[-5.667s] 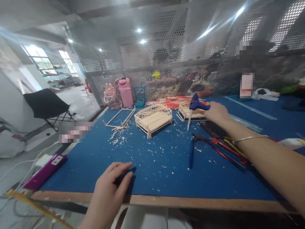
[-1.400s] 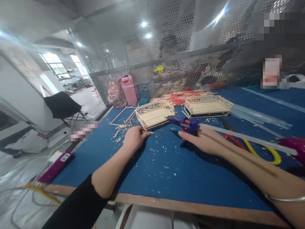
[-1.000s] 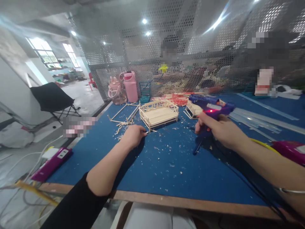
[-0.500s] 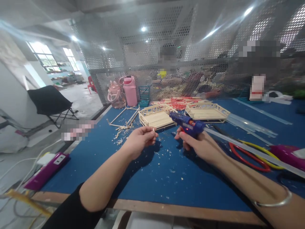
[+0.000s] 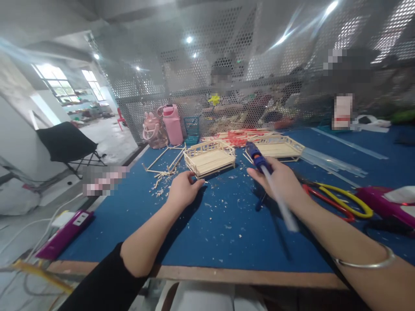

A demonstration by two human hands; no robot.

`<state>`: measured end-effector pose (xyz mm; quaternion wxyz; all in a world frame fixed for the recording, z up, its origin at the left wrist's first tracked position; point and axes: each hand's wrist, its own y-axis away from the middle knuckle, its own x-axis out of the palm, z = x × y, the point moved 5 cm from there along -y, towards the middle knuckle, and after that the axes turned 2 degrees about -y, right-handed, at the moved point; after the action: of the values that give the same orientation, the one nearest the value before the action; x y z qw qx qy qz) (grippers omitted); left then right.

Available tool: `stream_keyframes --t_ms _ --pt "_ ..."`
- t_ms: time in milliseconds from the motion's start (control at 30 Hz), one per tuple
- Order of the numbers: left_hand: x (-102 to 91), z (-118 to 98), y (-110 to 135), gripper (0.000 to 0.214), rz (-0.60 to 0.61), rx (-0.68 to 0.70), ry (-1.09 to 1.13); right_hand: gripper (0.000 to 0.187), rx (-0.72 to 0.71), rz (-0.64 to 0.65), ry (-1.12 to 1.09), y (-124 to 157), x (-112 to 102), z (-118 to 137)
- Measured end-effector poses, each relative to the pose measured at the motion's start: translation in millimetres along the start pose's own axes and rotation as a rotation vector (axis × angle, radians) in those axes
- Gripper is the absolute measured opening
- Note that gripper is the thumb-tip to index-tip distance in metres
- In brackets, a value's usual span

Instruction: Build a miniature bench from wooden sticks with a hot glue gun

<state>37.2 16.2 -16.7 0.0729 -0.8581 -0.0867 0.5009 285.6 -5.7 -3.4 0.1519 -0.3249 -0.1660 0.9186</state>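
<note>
My right hand grips a blue hot glue gun, its nozzle pointing away from me and a long clear glue stick sticking out of its back end. My left hand is at the near left corner of a small wooden stick tray with railing sides. Its fingers are closed there, and what lies between them is hidden. A second wooden tray stands beyond the glue gun. Left of the first tray lies an open stick frame with short stick bits near it.
Red and pale sticks are heaped at the back. Clear glue sticks, red-and-yellow-handled tool and a purple device lie right. A pink bottle stands by the mesh screen; a purple power strip sits left.
My left hand has moved from in front of the tray to its near left corner, lower down. The glue gun has swung from pointing left to pointing away, its glue stick now toward me.
</note>
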Motion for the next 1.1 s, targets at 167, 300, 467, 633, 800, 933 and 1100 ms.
stream_keyframes --t_ms 167,300,467,633,800,933,1100 --pt "3.3 -4.1 -6.7 0.015 -0.028 -0.015 0.094 0.03 0.047 0.01 0.31 -30.4 -27.1 -16.8" --pt "-6.3 -4.4 -16.9 0.02 -0.05 -0.021 0.272 0.035 0.022 0.057 0.562 -67.9 -40.6 -28.1" --pt "-18.3 -5.2 -31.2 0.02 -0.042 -0.09 0.556 0.042 0.045 0.039 0.614 -114.3 -36.0 -34.2" --pt "-19.8 1.6 -25.8 0.018 0.055 -0.18 0.763 0.028 0.07 0.199 0.644 -131.0 -16.9 -42.3" --pt "-16.3 12.3 -15.5 0.013 0.144 -0.296 0.887 0.033 -0.059 0.058 0.759 -95.2 -7.1 3.5" --pt "-19.0 10.7 -9.3 0.009 0.159 -0.341 1.043 0.021 -0.484 0.555 0.406 -27.6 63.3 60.9" --pt "-21.4 3.5 0.3 0.01 0.151 -0.342 1.141 0.023 -0.515 0.597 0.322 -4.8 118.2 69.1"
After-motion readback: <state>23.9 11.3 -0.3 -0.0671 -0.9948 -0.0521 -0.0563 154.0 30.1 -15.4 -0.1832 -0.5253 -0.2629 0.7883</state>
